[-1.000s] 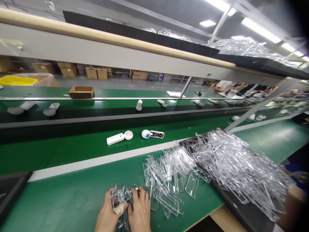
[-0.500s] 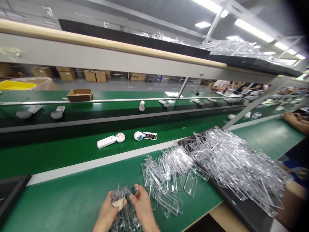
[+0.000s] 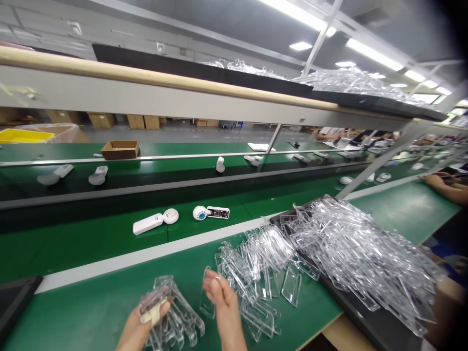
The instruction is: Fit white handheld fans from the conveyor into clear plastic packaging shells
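My left hand (image 3: 141,319) is closed around a clear plastic frame (image 3: 155,296). Something cream-coloured (image 3: 154,313) shows by its fingers; whether it is worn or held I cannot make out. Several more clear frames (image 3: 185,319) lie heaped beside and beneath that hand. Between the thumb and fingers of my right hand (image 3: 223,297) is a single thin rectangular clear frame (image 3: 207,304), tilted nearly upright. Just right of this hand, a loose pile of similar clear frames (image 3: 252,258) spreads over the green bench (image 3: 87,302).
A black tray (image 3: 351,312) heaped with clear frames stands at right. Beyond the white rail, two white handheld fans (image 3: 149,223) lie on the green belt, one with its circuit board exposed. A post and shelf cross ahead. A co-worker's hands (image 3: 438,184) are far right.
My hands have moved apart, the left going left and down. A single clear frame now shows plainly in my right hand. The two near fans have shifted left in view.
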A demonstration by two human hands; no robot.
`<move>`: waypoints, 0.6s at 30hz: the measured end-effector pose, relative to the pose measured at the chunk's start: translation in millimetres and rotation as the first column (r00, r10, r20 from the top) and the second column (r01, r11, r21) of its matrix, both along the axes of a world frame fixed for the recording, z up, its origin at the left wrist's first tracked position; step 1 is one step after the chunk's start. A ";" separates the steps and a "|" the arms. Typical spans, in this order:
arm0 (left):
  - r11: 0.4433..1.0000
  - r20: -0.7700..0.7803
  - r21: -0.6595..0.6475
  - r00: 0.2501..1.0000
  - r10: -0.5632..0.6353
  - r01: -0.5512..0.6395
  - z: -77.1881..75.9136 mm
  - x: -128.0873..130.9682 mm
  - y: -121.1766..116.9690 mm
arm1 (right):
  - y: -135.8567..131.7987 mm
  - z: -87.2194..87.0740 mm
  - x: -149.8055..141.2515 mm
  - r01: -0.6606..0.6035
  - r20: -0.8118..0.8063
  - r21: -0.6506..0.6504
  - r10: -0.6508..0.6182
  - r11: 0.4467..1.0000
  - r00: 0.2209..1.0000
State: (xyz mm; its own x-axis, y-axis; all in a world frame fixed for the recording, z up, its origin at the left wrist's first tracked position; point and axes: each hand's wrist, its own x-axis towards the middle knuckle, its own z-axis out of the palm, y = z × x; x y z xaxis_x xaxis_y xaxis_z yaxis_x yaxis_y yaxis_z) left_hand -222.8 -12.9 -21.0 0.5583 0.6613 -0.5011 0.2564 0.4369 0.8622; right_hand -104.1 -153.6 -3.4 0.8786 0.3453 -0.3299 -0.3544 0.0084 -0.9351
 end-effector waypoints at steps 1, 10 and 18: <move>0.994 -0.013 0.108 1.000 0.000 0.001 4.2 0.0 8.9 | -4.1 6.3 6.1 0.036 -0.003 0.035 -0.036 0.999 0.999; -0.394 -0.296 0.916 0.794 -0.531 0.077 9.4 69.8 38.7 | -45.8 63.1 49.1 0.255 -0.362 0.369 -0.115 0.894 0.925; -0.619 -0.520 0.785 0.524 -0.674 -0.017 -1.8 100.8 2.1 | -67.3 30.4 59.7 0.271 -0.496 0.419 -0.032 0.866 0.868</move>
